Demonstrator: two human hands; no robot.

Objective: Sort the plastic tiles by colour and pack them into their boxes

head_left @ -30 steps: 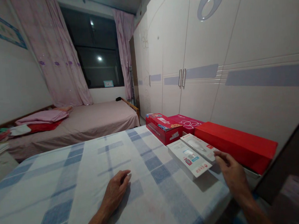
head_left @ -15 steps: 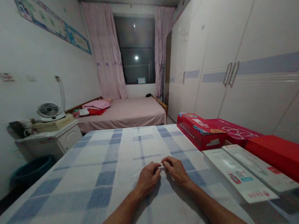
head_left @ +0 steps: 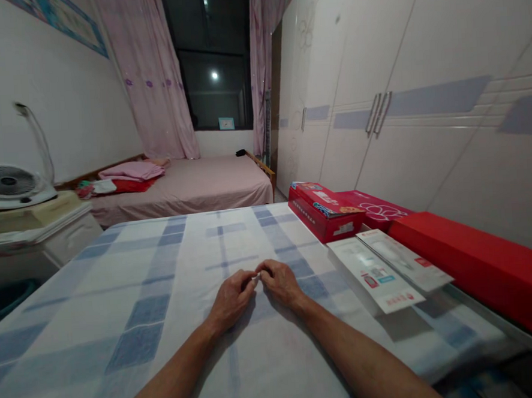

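My left hand is in the middle of the head view, low over a blue-and-white checked cloth. Its thumb and fingers are pinched together. My right hand meets it from the other side, also closed in a pinch. The fingertips of both hands are nearly touching. A tiny pale bit shows between them, too small to name. Both forearms reach in from the bottom edge, with shadows on the cloth beneath.
At the right lie a red printed box, a long red box and flat white packets. Beyond the cloth stands a bed with folded pink bedding. A white wardrobe lines the right; a fan stands left.
The view has turned to the right and tipped down a little, so everything sits further left and higher. My hands remain pinched, fingertips together, at about the same place on the cloth.
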